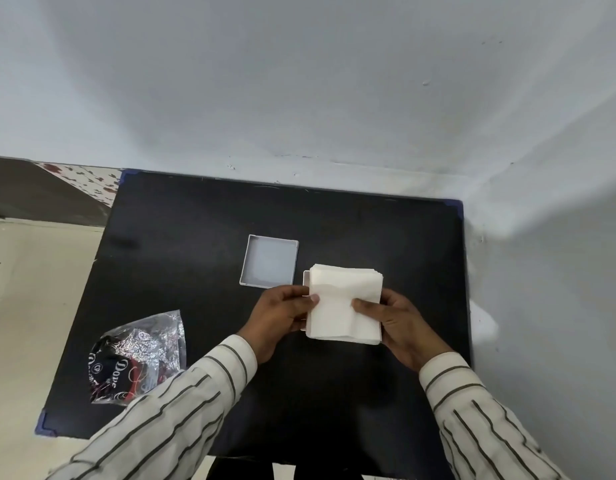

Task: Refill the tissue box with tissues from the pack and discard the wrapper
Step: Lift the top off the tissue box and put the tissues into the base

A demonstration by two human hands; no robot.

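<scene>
Tissues [344, 303] at frame centre, pinched at both sides by left hand [282, 317] and right hand [400, 323]; I judge the two-sided grip squares them over the box [305, 282] underneath; wrapper [137, 358] lower left on table [369, 230]

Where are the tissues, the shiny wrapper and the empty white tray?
stack of tissues [346, 292]: head view, top sheet.
wrapper [140, 355]: head view, crinkled middle.
empty white tray [270, 261]: head view, inside floor.

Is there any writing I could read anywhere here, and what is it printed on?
"Dove": white lettering on the dark part of the crumpled foil wrapper lying at the left of the black table.
More white lettering beside it on the same wrapper: partly cut off by a fold, unreadable.
Small round emblem on the wrapper: too small to read.
Tissue stack and open white box part: no text visible.
</scene>
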